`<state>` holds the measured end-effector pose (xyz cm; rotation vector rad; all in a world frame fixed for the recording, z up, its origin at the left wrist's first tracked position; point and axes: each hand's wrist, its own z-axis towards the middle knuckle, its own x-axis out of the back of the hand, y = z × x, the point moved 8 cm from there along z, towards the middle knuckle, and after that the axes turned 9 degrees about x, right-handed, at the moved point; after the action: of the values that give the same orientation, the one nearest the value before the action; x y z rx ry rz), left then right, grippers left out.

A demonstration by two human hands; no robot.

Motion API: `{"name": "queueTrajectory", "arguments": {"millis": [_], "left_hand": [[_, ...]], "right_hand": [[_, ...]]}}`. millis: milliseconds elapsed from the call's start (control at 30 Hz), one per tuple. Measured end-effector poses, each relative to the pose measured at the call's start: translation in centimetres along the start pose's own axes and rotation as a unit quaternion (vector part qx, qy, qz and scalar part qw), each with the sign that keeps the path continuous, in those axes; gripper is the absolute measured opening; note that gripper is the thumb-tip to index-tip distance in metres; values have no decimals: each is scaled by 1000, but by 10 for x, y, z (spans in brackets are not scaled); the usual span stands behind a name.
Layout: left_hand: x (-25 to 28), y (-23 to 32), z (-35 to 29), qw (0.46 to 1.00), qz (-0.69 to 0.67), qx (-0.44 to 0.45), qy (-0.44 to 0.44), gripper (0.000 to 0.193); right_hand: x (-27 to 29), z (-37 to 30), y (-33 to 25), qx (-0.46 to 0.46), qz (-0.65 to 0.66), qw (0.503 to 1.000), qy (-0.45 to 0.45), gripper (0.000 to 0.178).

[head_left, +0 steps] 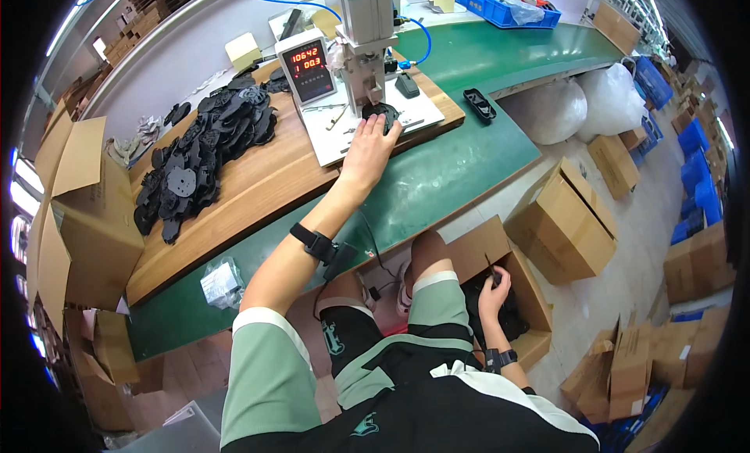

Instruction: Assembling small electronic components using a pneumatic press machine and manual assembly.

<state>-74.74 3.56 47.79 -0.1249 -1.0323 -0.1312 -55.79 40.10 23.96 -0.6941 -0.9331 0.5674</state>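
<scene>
While fingers spread, left hand (pixel 369 146) flat upon black part (pixel 384 115); right hand (pixel 494 290) pinching black piece (pixel 495 279).

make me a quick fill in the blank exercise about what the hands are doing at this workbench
1. The left hand rests on a round black part under the small ______ machine.
2. The right hand reaches down into an open ______ box beside the person's leg.
3. A heap of black parts lies on the ______ board to the left of the machine.
4. The digital counter shows ______ digits.

Missing words: press; cardboard; wooden; red
</scene>
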Motion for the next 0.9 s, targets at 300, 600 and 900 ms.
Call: {"name": "queueTrajectory", "arguments": {"millis": [300,600,900], "left_hand": [[3,-5,1,997,-64,21,-35,43],[15,-11,-11,997,-68,-1,48,62],[18,-12,-5,988,-134,55,51,75]], "right_hand": [[6,-118,215,-260,-161,939,-159,37],[-49,40,-97,183,34,975,-124,37],[-124,164,-343,446,20,887,-122,64]]}}
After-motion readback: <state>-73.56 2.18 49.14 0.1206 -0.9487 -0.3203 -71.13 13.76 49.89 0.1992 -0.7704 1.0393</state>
